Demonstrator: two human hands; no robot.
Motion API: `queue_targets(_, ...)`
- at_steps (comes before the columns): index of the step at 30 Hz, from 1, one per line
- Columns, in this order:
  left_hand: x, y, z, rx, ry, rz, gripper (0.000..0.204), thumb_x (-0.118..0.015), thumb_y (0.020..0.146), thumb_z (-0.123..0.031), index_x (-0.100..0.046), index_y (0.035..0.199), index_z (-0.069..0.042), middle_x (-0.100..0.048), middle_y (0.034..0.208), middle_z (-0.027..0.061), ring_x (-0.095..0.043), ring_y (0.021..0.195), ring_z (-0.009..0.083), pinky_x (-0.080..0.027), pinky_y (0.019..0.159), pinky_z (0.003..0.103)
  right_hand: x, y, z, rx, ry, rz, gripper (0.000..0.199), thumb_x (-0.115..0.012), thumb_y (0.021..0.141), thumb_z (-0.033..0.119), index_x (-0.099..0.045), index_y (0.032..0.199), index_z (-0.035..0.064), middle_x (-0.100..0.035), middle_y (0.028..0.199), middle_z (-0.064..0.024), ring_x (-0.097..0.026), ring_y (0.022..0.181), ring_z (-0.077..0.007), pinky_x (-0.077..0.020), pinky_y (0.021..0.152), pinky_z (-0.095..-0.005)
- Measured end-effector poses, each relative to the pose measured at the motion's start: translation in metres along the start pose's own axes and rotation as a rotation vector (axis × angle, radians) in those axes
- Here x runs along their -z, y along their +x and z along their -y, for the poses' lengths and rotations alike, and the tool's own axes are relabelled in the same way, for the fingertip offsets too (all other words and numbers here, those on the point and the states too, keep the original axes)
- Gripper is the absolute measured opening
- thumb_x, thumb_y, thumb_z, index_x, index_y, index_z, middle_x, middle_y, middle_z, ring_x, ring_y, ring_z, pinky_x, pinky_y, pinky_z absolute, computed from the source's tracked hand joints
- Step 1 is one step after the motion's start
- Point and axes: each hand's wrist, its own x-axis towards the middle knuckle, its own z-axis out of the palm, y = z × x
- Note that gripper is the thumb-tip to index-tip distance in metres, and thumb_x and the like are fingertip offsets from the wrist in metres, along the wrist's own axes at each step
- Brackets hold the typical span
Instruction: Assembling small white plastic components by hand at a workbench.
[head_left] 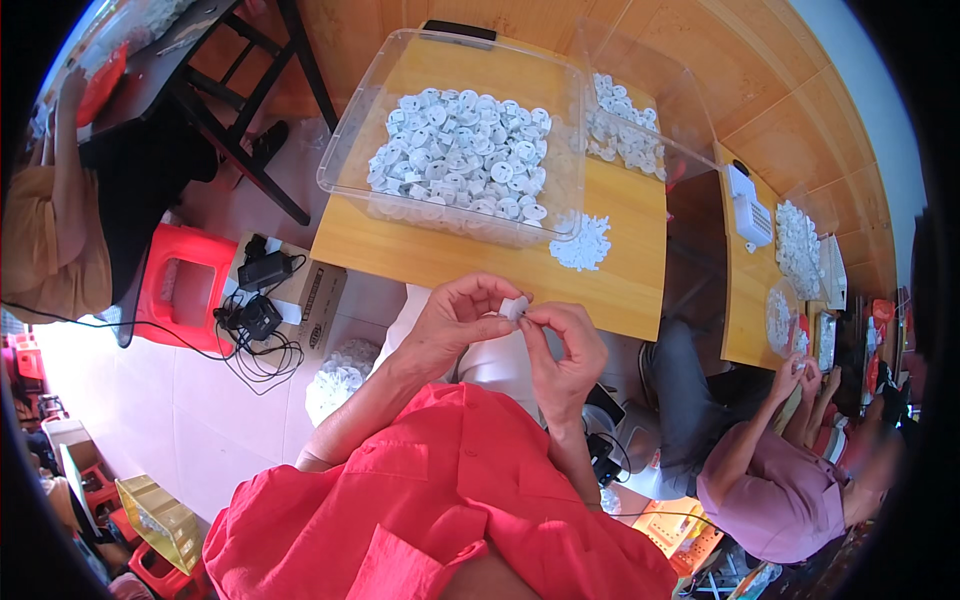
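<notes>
"Head view: where is the small white plastic piece (513, 307) sitting?"
"Between fingertips: the left hand (448, 325) is pinching it closed, the right hand (567, 355) is touching its right side; I'm not making out that grip or the long axis"
"Beyond?"
"A yellow wooden table (625, 275) is bearing a clear plastic bin (352, 150), leftward"

Held part (514, 308): white plastic by the look, matt. Loose pieces (460, 150) look the same. Bin (362, 110): clear plastic, smooth, glossy. Bench (630, 300): wood-look top, smooth, slight sheen. Wall (790, 80): wood-grain panels. Stool (160, 260): shiny red plastic. Carton (322, 300): matt cardboard. Shirt (400, 490): matt cloth, creased. Floor (210, 390): smooth tile.
</notes>
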Motion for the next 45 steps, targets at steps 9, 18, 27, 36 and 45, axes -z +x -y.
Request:
queue_targets(9,-0.001,-0.001,0.000,0.017,0.013,-0.012,0.030,-0.063,0.073,0.005,-0.056,0.100,-0.003,-0.058,0.106,0.0097,-0.055,0.099,0.0150,-0.042,0.087,0.030,0.002,0.001,0.003,-0.027,0.011,0.018,0.010,-0.061,0.070,-0.009,-0.056,0.077,-0.0033,-0.056,0.076,-0.0082,-0.055,0.069,-0.0144,-0.0440,0.063,-0.0229)
queue_targets(18,-0.004,0.003,0.002,0.021,0.047,-0.005,0.032,-0.065,0.073,0.003,-0.056,0.102,-0.002,-0.059,0.101,0.0058,-0.054,0.096,0.0125,-0.044,0.085,0.027,0.005,0.002,-0.005,-0.084,0.090,0.027,0.012,-0.062,0.070,-0.007,-0.058,0.081,-0.0018,-0.057,0.075,-0.0083,-0.056,0.065,-0.0152,-0.0443,0.060,-0.0247)
queue_targets(27,-0.006,0.005,0.001,0.015,0.005,0.001,0.030,-0.064,0.074,0.003,-0.055,0.102,-0.003,-0.059,0.102,0.0064,-0.055,0.095,0.0126,-0.044,0.086,0.027,0.005,0.000,-0.007,-0.106,0.105,-0.025,0.011,-0.062,0.071,-0.006,-0.058,0.081,-0.0018,-0.057,0.076,-0.0086,-0.056,0.067,-0.0153,-0.0440,0.060,-0.0237)
queue_targets(36,-0.002,0.006,0.005,0.014,0.023,-0.004,0.031,-0.065,0.073,0.004,-0.056,0.102,-0.003,-0.059,0.102,0.0059,-0.054,0.095,0.0113,-0.044,0.085,0.026,0.003,0.006,-0.002,0.018,-0.068,0.035,0.004,-0.056,0.076,-0.002,-0.052,0.076,-0.0011,-0.053,0.071,-0.0084,-0.052,0.064,-0.0161,-0.0414,0.059,-0.0247)
queue_targets(45,0.002,0.001,0.013,-0.001,0.087,-0.017,0.030,-0.066,0.073,0.004,-0.057,0.100,-0.003,-0.060,0.099,0.0050,-0.054,0.093,0.0105,-0.044,0.084,0.025,0.001,0.003,-0.003,0.040,-0.114,0.057,0.005,-0.056,0.075,-0.003,-0.052,0.076,-0.0010,-0.052,0.070,-0.0091,-0.052,0.062,-0.0185,-0.0409,0.057,-0.0262)
